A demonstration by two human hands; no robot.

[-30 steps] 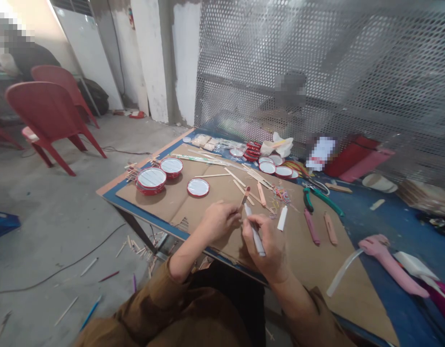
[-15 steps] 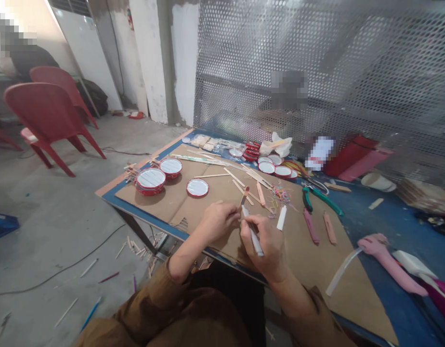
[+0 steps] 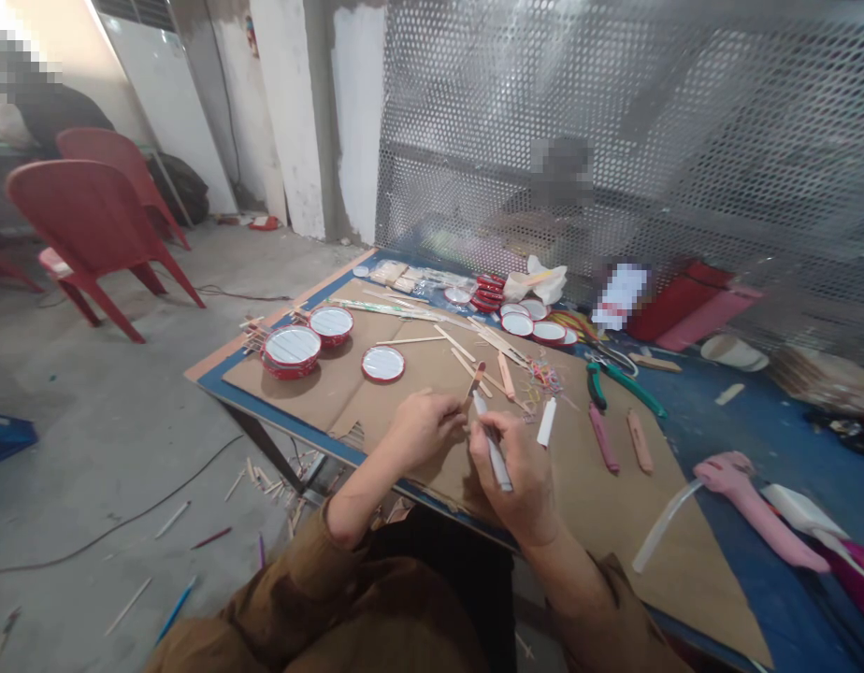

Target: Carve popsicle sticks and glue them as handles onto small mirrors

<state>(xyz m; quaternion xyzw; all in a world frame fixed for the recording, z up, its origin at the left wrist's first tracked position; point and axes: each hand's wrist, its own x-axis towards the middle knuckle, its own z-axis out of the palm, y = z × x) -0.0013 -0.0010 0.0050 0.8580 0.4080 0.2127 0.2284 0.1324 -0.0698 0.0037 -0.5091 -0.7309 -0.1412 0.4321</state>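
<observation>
The left hand (image 3: 426,425) pinches a brown-tipped flat stick (image 3: 478,377) that pokes out ahead of its fingers (image 3: 453,408), while the right hand (image 3: 523,467) grips a pale marker (image 3: 498,461) slanting forward and left, its far end near the stick, maybe touching.

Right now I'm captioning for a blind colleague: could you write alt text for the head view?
A person's left hand holds a brown-tipped stick and the right hand a pale pen-like tool, its tip close to the stick, above a cardboard sheet. Around them are red-rimmed discs, loose thin sticks, a green-handled tool and a pink glue gun.
</observation>
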